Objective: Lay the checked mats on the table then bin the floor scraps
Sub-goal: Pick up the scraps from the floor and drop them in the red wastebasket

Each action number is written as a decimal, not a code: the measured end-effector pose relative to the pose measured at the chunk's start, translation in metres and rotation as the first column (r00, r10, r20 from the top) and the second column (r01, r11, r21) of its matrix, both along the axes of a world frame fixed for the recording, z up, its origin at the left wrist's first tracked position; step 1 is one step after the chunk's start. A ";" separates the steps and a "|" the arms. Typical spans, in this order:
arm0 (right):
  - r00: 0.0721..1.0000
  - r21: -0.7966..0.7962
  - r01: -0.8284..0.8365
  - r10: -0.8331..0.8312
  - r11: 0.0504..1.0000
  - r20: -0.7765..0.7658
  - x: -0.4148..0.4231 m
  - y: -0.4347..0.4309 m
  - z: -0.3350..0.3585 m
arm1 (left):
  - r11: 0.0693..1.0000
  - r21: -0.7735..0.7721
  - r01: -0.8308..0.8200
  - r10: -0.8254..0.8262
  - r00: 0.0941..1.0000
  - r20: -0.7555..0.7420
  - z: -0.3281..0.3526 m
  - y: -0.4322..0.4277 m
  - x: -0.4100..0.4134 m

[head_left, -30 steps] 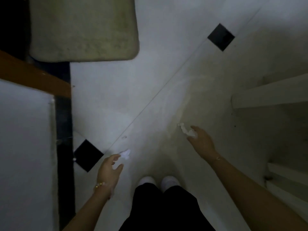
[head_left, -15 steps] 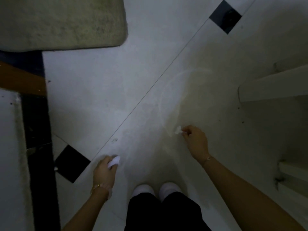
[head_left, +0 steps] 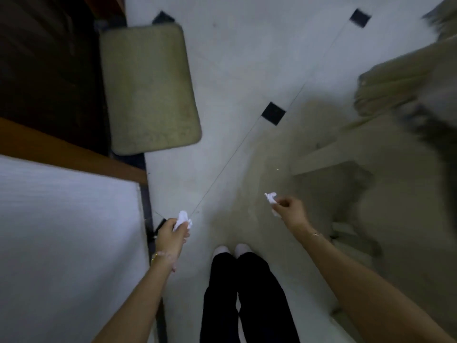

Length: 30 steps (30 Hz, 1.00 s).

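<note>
The left hand is closed around a crumpled white scrap, which sticks out past the fingers. The right hand pinches a second white scrap between thumb and fingertips, with a little more of it showing under the palm. Both hands are held out over the floor, well apart from each other, with bare forearms reaching in from below. A thin bracelet sits on each wrist.

Between the arms stand two legs in black trousers, ending in pale shoes on the tiles. The floor is pale, with small black diamond inlays and a thin joint line running diagonally between the hands.

To the left, just beside the left hand, lies a large white surface with a wooden edge along its far side; what it belongs to cannot be told. Beyond it a beige floor mat with rounded corners lies flat, next to a dark wooden area. On the right, blurred pale shapes and a dark patch fill the frame; what they are cannot be told
</note>
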State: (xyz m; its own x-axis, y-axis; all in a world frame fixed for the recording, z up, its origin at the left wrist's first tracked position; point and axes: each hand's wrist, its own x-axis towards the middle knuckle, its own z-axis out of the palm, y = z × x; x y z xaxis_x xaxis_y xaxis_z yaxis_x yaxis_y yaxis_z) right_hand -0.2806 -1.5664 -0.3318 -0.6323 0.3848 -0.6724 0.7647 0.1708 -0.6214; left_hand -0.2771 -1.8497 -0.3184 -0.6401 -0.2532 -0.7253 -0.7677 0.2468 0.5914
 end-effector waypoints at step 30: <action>0.476 -0.126 0.861 -0.867 0.494 -0.143 0.219 -0.026 0.295 | 0.363 -0.084 0.928 -0.902 0.372 0.219 0.230 0.066 -0.047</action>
